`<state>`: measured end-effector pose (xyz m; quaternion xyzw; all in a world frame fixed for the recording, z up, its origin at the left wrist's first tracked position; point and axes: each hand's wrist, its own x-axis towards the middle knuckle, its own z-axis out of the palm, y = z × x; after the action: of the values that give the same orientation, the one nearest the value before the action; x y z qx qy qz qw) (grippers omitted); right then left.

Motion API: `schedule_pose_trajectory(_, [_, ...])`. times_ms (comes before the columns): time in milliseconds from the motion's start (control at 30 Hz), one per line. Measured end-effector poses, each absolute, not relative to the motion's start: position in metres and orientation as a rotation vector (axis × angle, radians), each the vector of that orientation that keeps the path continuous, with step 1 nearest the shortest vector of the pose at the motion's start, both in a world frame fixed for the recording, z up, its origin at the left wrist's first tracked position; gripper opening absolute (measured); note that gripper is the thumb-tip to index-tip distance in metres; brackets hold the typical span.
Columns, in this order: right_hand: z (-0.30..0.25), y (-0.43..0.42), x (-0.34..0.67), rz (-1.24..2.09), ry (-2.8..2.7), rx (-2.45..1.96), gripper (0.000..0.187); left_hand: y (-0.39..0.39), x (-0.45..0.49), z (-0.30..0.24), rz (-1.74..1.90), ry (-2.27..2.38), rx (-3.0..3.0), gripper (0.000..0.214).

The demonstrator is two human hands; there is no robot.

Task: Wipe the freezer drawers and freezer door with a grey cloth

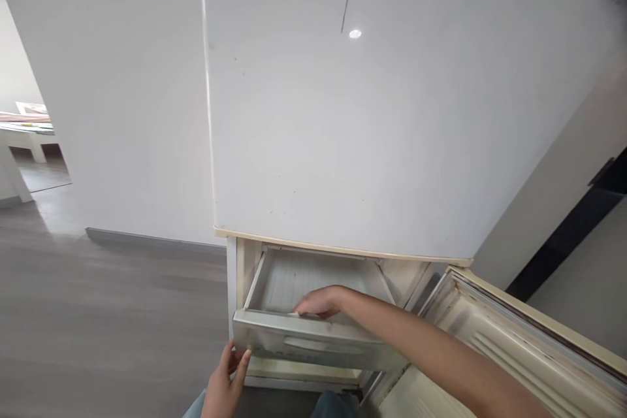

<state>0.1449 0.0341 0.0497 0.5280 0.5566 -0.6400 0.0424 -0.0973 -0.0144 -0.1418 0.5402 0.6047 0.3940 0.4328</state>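
Observation:
A freezer drawer (274, 277) with a see-through front panel (269, 339) is pulled partly out of a small white refrigerator. My left hand (226, 379) is at the panel's lower left corner, its thumb on the front and its fingers at the side edge. Over the panel's top rim reaches my right hand (321, 302), bent down with its fingers closed inside the drawer. A small white bit shows at its fingertips; I cannot make out what it is. The part of the fingers below the rim is hidden.
On the right the refrigerator door (519, 339) stands swung wide, its ribbed inner side stained. Grey wood-look floor (122, 313) spreads at the left. A white wall (137, 91) rises behind, with a doorway and white furniture (34, 134) at far left.

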Motion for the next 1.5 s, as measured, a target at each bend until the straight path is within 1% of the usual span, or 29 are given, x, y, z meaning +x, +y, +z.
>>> schedule_pose_trajectory(100, [0.056, 0.019, 0.189, -1.518, 1.757, 1.778, 0.015, -0.014, -0.097, -0.141, 0.951, 1.531, 1.341, 0.077])
schedule_pose_trajectory(167, [0.060, 0.009, 0.215, -1.239, 1.785, 1.820, 0.020, -0.014, -0.097, -0.141, 0.944, 1.527, 1.330, 0.078])
schedule_pose_trajectory(200, [0.062, 0.005, 0.227, -1.157, 1.794, 1.815, 0.022, -0.014, -0.097, -0.141, 0.944, 1.520, 1.326, 0.079])
schedule_pose_trajectory(333, [0.083, -0.008, 0.266, -1.077, 1.897, 1.822, 0.022, -0.014, -0.097, -0.140, 0.934, 1.512, 1.317, 0.081])
schedule_pose_trajectory(400, [0.100, -0.012, 0.273, -1.019, 2.064, 1.974, 0.024, -0.015, -0.097, -0.139, 0.936, 1.518, 1.322, 0.079])
schedule_pose_trajectory(500, [0.122, -0.023, 0.252, -0.866, 2.383, 2.323, 0.026, -0.016, -0.095, -0.140, 0.965, 1.512, 1.325, 0.075])
schedule_pose_trajectory(567, [0.123, -0.035, 0.214, -0.754, 2.503, 2.424, 0.030, -0.016, -0.094, -0.142, 0.986, 1.507, 1.317, 0.073])
schedule_pose_trajectory(600, [0.118, -0.041, 0.190, -0.660, 2.551, 2.398, 0.035, -0.015, -0.094, -0.143, 0.998, 1.517, 1.304, 0.074])
schedule_pose_trajectory(633, [0.107, -0.046, 0.164, -0.495, 2.681, 2.301, 0.035, -0.015, -0.093, -0.143, 1.010, 1.524, 1.293, 0.075])
schedule_pose_trajectory(700, [0.076, -0.052, 0.115, -0.072, 3.054, 1.943, 0.035, -0.015, -0.093, -0.143, 1.025, 1.507, 1.291, 0.074])
schedule_pose_trajectory(733, [0.058, -0.053, 0.095, 0.109, 3.157, 1.765, 0.038, -0.016, -0.093, -0.142, 1.028, 1.488, 1.296, 0.069])
schedule_pose_trajectory(767, [0.040, -0.052, 0.079, 0.305, 3.186, 1.702, 0.037, -0.016, -0.093, -0.141, 1.035, 1.471, 1.302, 0.062])
schedule_pose_trajectory(800, [0.024, -0.051, 0.069, 0.514, 3.162, 1.743, 0.035, -0.017, -0.093, -0.139, 1.042, 1.461, 1.309, 0.056])
schedule_pose_trajectory(867, [0.002, -0.048, 0.064, 0.737, 3.131, 1.715, 0.042, -0.019, -0.092, -0.137, 1.071, 1.457, 1.310, 0.050])
schedule_pose_trajectory(900, [-0.004, -0.048, 0.068, 0.813, 3.118, 1.712, 0.046, -0.020, -0.091, -0.137, 1.081, 1.450, 1.306, 0.051])
schedule_pose_trajectory(967, [-0.007, -0.053, 0.085, 0.913, 3.099, 1.703, 0.053, -0.023, -0.089, -0.139, 1.094, 1.440, 1.281, 0.061])
schedule_pose_trajectory(1067, [0.001, -0.071, 0.120, 1.016, 3.025, 1.739, 0.055, -0.026, -0.087, -0.142, 1.118, 1.492, 1.234, 0.074])
schedule_pose_trajectory(1200, [0.005, -0.102, 0.182, 1.000, 2.872, 1.784, 0.062, -0.028, -0.086, -0.139, 1.124, 1.527, 1.215, 0.068])
schedule_pose_trajectory(1267, [-0.001, -0.117, 0.219, 1.054, 2.781, 1.875, 0.067, -0.029, -0.086, -0.137, 1.118, 1.514, 1.211, 0.066])
schedule_pose_trajectory(1367, [-0.014, -0.136, 0.267, 1.182, 2.619, 2.211, 0.065, -0.029, -0.085, -0.137, 1.104, 1.494, 1.201, 0.068])
schedule_pose_trajectory(1500, [-0.036, -0.146, 0.283, 1.094, 2.547, 2.710, 0.058, -0.028, -0.083, -0.139, 1.117, 1.479, 1.171, 0.071])
